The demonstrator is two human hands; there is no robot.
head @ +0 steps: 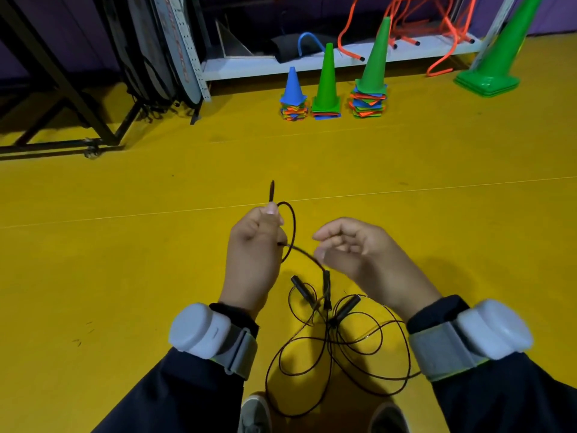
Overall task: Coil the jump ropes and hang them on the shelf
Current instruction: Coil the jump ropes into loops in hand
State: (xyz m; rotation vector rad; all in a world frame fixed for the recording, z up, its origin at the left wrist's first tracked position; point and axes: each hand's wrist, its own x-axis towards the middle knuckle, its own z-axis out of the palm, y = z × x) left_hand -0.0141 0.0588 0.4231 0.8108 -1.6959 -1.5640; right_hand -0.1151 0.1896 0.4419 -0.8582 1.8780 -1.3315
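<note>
Thin black jump ropes (331,348) lie tangled in loose loops on the yellow floor between my feet, with several black handles (326,290) above the tangle. My left hand (254,248) grips one rope in a fist; a short folded end sticks up past my thumb and a small loop curves round to the right. From that loop the rope runs down to a hanging handle. My right hand (359,250) hovers beside that strand with fingers loosely curled, fingertips close to the rope; whether they touch it I cannot tell. The white shelf (312,65) stands at the far wall.
Blue and green cones (326,81) on stacks of flat markers stand before the shelf, a big green cone (499,57) at the right. Orange hurdles (437,23) sit on the shelf. A black metal frame (62,98) and leaning boards fill the far left. My shoes (254,414) show at the bottom.
</note>
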